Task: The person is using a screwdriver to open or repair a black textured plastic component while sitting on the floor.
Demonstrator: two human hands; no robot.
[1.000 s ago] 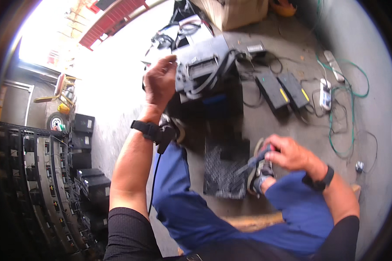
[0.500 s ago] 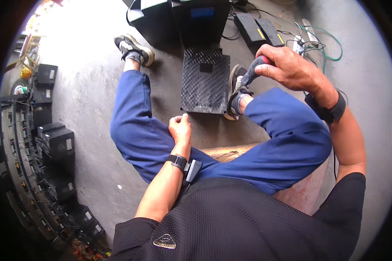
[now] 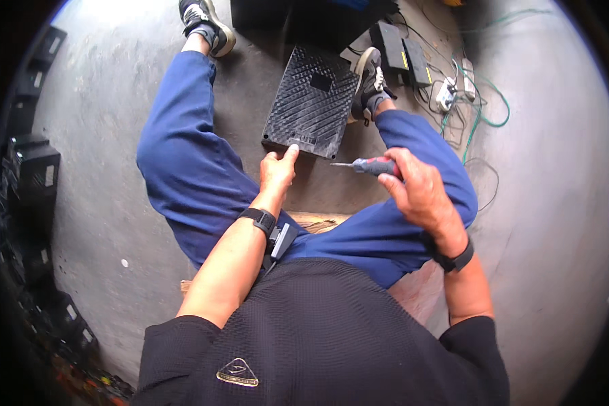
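A black ribbed plastic case [image 3: 308, 101] with a square recess lies on the floor between my feet, its far end angled rightward. My left hand [image 3: 277, 172] is closed at its near edge, thumb on top and curled fingers mostly out of sight. In my right hand [image 3: 418, 184] is a screwdriver [image 3: 372, 166] with a grey and red handle. Its thin shaft points left, and its tip is a little apart from the case's near right corner.
A large black box [image 3: 284, 24] stands just beyond the case. Two flat black boxes [image 3: 390, 51], a white power strip [image 3: 468, 78] and tangled cables lie at the far right. Several black boxes [image 3: 37, 172] line the left side. A wooden piece [image 3: 311, 220] shows between my legs.
My right hand has brought the screwdriver down and left, and its tip now points left. My left thumb has come onto the case's near edge. The case has turned, and the view has shifted.
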